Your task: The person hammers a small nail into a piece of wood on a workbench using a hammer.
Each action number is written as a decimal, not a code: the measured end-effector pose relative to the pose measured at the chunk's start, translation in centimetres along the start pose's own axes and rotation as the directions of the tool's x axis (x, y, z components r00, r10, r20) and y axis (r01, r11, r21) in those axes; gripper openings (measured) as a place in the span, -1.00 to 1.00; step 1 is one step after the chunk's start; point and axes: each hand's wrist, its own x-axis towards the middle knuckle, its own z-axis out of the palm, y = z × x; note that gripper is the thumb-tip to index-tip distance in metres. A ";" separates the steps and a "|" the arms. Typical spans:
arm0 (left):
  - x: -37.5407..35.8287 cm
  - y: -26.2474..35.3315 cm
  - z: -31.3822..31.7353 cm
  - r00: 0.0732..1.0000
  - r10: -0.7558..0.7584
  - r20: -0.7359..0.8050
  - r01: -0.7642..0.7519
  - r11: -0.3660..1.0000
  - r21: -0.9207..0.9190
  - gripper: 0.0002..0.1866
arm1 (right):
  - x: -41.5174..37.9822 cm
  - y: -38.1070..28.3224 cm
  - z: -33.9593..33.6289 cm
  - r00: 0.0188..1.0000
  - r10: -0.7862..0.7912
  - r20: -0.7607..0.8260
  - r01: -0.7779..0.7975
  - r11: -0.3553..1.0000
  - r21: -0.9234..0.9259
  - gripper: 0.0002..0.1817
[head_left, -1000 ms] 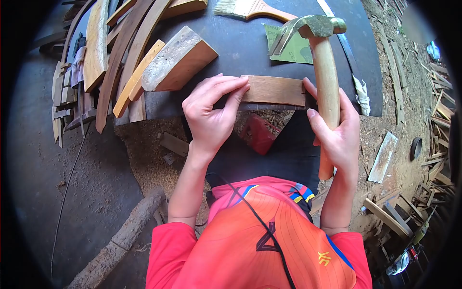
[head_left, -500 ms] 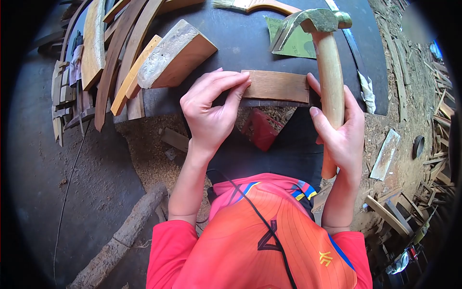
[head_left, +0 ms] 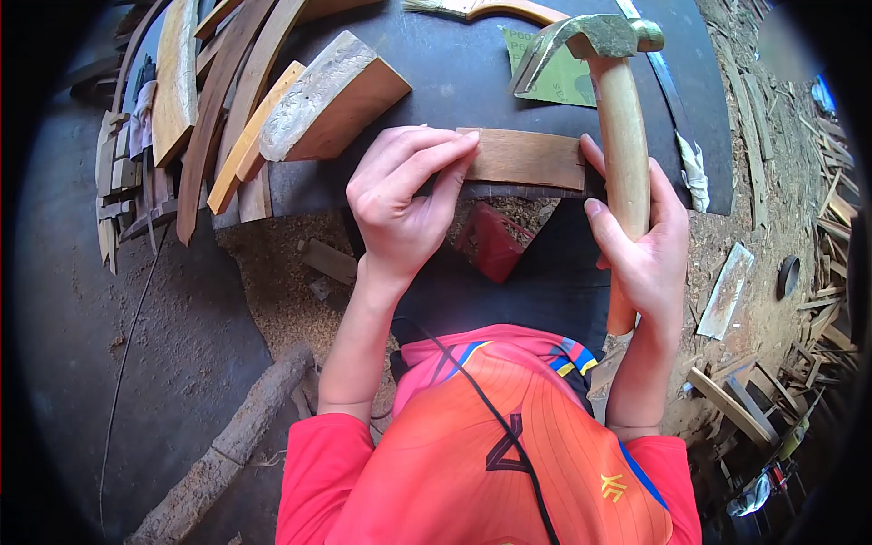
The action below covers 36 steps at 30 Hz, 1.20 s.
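Note:
My left hand (head_left: 409,195) pinches the left end of a small flat wooden piece (head_left: 527,158) at the near edge of the dark work surface (head_left: 436,77). A claw hammer (head_left: 625,136) with a pale wooden handle rests in my right hand (head_left: 647,232), its metal head pointing away from me. The fingers of that hand wrap round the handle, and a fingertip lies close to the right end of the wooden piece. Behind the hammer head lies green sandpaper (head_left: 556,77).
A thick wooden block (head_left: 341,100) stands left on the surface, beside several curved wooden strips (head_left: 222,109). A brush (head_left: 490,9) lies at the far edge. A long metal strip (head_left: 668,91) with a wrapped end is at the right. Wood scraps (head_left: 736,404) cover the ground.
My left hand has shifted very slightly right along the wooden piece. The right hand and hammer stay almost where they were.

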 end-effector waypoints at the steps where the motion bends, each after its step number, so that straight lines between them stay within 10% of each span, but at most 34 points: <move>1: 0.1 -0.1 0.0 0.999 0.033 0.002 -0.033 0.999 0.011 -0.73 | 0.0 0.2 0.0 1.000 -0.006 0.009 0.006 1.000 -0.014 -0.47; 10: -0.1 0.3 -0.3 0.999 0.032 0.033 -0.033 0.999 0.032 -0.67 | 0.2 1.0 -0.6 0.986 -0.128 -0.107 0.132 0.991 0.036 -0.63; 15: -0.5 0.2 -0.1 1.000 0.005 -0.024 -0.004 0.999 0.035 -0.51 | -2.2 0.6 -2.5 0.968 -0.238 0.075 0.177 0.866 0.468 -0.45; 23: -0.8 0.4 -0.3 0.995 -0.092 -0.046 0.091 0.996 -0.015 -0.33 | -5.9 0.0 0.6 0.799 0.102 0.593 -0.467 0.726 0.505 -0.16; 36: -1.3 0.3 -0.2 0.988 -0.142 -0.053 0.141 0.990 -0.025 -0.19 | -7.5 -0.4 1.8 0.844 0.075 0.530 -0.422 0.702 0.573 -0.28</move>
